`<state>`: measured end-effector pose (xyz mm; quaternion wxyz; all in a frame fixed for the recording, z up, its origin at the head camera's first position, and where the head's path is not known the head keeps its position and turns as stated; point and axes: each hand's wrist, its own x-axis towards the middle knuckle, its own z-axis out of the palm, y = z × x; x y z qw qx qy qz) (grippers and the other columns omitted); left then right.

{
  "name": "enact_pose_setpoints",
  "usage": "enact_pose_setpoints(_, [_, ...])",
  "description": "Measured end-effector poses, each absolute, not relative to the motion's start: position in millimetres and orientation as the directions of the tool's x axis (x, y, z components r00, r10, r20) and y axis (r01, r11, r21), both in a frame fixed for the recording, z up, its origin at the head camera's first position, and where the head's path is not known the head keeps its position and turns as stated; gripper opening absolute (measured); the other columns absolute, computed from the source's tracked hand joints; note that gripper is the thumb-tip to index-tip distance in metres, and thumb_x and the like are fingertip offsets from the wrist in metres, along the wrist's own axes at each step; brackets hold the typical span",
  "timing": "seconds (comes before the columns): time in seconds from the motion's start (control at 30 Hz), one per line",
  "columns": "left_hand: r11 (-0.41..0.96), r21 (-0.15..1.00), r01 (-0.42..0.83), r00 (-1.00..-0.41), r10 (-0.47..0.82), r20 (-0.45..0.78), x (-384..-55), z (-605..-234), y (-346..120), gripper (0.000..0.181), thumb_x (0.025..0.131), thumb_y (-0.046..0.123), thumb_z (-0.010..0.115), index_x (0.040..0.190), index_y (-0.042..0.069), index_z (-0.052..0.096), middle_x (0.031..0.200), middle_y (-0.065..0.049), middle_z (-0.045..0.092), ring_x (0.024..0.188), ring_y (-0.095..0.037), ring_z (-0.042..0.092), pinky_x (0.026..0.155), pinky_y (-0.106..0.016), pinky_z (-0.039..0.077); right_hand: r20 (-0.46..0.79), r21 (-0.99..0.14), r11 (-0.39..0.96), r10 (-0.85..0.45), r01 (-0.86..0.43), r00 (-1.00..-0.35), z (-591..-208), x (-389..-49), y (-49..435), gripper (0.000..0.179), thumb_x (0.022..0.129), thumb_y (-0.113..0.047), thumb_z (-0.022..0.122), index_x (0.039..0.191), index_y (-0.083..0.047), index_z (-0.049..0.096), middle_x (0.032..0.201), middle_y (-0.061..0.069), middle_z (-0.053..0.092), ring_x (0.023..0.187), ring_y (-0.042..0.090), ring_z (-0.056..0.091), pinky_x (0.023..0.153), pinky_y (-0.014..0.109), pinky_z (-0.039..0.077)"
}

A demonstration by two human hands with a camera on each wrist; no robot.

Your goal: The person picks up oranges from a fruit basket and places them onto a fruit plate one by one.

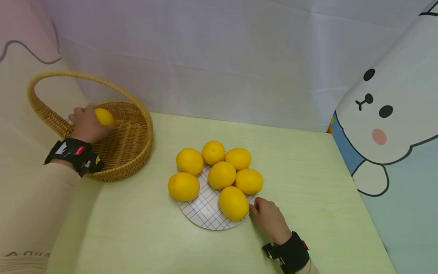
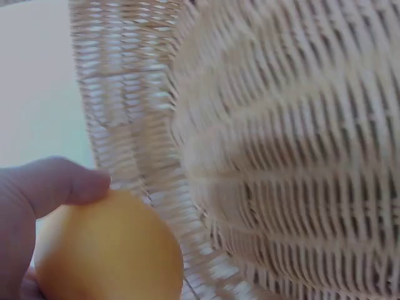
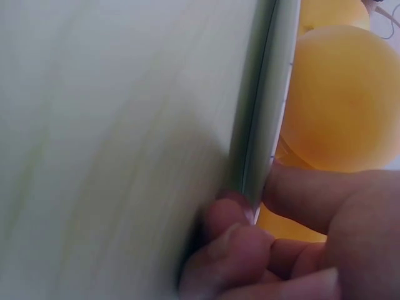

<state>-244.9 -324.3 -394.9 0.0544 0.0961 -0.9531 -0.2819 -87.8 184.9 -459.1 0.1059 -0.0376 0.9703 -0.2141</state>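
Note:
My left hand [image 1: 89, 123] holds a yellow lemon [image 1: 104, 116] over the left part of a wicker basket [image 1: 131, 163]. In the left wrist view the thumb lies on top of that lemon [image 2: 115, 250], close to the woven wall. My right hand [image 1: 270, 220] pinches the right rim of a round plate [image 1: 202, 211] with a blue grid pattern; the right wrist view shows thumb above the rim and fingertips [image 3: 228, 219] beneath it. Several lemons [image 1: 221, 175] sit on the plate, one [image 1: 234, 203] right beside my right thumb.
The basket's tall arched handle [image 1: 92, 77] rises above its opening. A pale wooden table [image 1: 308, 182] lies under everything, with a white cloth backdrop [image 1: 222, 68] behind it. A cartoon-printed curtain [image 1: 403, 114] hangs at the right.

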Motion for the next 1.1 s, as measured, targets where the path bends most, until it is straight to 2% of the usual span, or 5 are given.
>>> enact_pose_setpoints(0.13, [0.813,0.561,-0.155,-0.976,-0.214,0.04,-238,-382,-318,0.092,0.083,0.037,0.064,0.146,-0.013,0.019,0.133,-0.046,0.016,0.117,-0.058,0.014,0.076,-0.07,0.032,-0.2,-0.424,0.906,-0.109,-0.014,-0.974,-459,-88,186,0.026,0.092,-0.021,0.059,0.071,-0.01,0.049,0.057,0.0,0.035,0.051,0.014,0.038,0.05,0.026,0.028])
enact_pose_setpoints(0.37, [0.814,0.564,-0.139,-0.979,-0.2,0.047,-230,-361,-305,0.089,0.083,0.032,0.063,0.146,-0.012,0.017,0.134,-0.046,0.015,0.117,-0.057,0.014,0.077,-0.069,0.032,-0.194,-0.426,0.904,-0.115,-0.022,-0.974,-460,-88,186,0.026,0.093,-0.02,0.058,0.071,-0.01,0.049,0.058,-0.001,0.036,0.051,0.014,0.037,0.05,0.026,0.028])
enact_pose_setpoints(0.47, [0.818,0.558,-0.139,-0.98,-0.194,0.041,-225,-354,-298,0.091,0.084,0.035,0.063,0.147,-0.012,0.018,0.133,-0.047,0.016,0.116,-0.057,0.016,0.076,-0.069,0.034,-0.186,-0.431,0.902,-0.124,-0.032,-0.975,-459,-87,186,0.026,0.093,-0.018,0.058,0.071,-0.01,0.048,0.058,-0.001,0.035,0.051,0.013,0.036,0.05,0.026,0.027])
enact_pose_setpoints(0.83, [0.858,0.512,-0.035,-0.989,-0.104,0.107,-196,-332,-272,0.087,0.083,0.035,0.066,0.141,-0.015,0.025,0.122,-0.045,0.027,0.105,-0.055,0.025,0.065,-0.06,0.036,-0.172,-0.43,0.902,-0.129,-0.043,-0.977,-461,-88,186,0.026,0.093,-0.018,0.058,0.07,-0.01,0.048,0.058,-0.001,0.034,0.051,0.013,0.036,0.049,0.026,0.027])
enact_pose_setpoints(1.1, [0.856,0.516,0.03,-0.987,-0.056,0.15,-176,-317,-245,0.082,0.082,0.031,0.069,0.139,-0.013,0.03,0.121,-0.04,0.032,0.105,-0.052,0.029,0.071,-0.059,0.032,-0.171,-0.426,0.904,-0.131,-0.046,-0.977,-463,-89,187,0.026,0.092,-0.019,0.058,0.07,-0.01,0.048,0.058,-0.001,0.034,0.051,0.013,0.036,0.049,0.026,0.027])
